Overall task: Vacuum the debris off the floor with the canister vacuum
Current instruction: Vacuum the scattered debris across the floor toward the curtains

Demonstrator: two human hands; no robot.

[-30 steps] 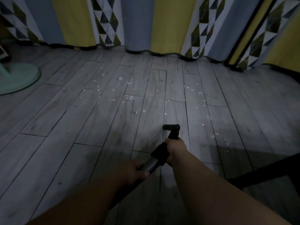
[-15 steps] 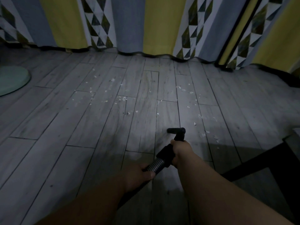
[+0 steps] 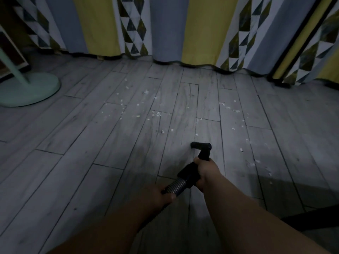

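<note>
Black wand (image 3: 189,174) sits in the right hand (image 3: 206,172), whose fingers are curled tight round it; just behind, the left hand (image 3: 159,197) grasps the ribbed hose (image 3: 176,186) from above. Ahead of the right hand the wand bends into a short nozzle (image 3: 200,145) that points left, low over the floor (image 3: 73,153), though I cannot tell whether it touches the grey planks. Debris (image 3: 157,113), pale flecks, lies scattered beyond the nozzle and to both sides, the nearest bits close to its tip. Farther off, a mint-green stand (image 3: 29,90) rests on the floor at the left, and a curtain (image 3: 165,30) of grey, yellow and triangle-patterned stripes hangs along the back, its hem at the floor
</note>
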